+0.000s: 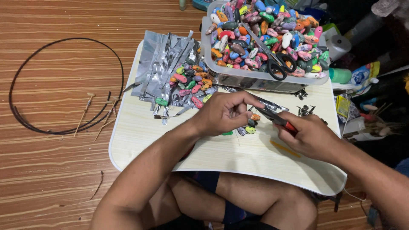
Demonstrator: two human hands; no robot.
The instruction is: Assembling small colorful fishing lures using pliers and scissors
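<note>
While the left hand (223, 113) pinches a small piece between closed fingertips, too hidden to identify, the right hand (309, 136) is wrapped tight around red-handled pliers (272, 117) whose nose meets it above the desk (238, 155). Judging by the few coloured lure bodies (249, 123) under the hands, work seems barely begun: a clear tub (260, 40) heaped with them and a loose pile on foil strips (164, 68) remain.
</note>
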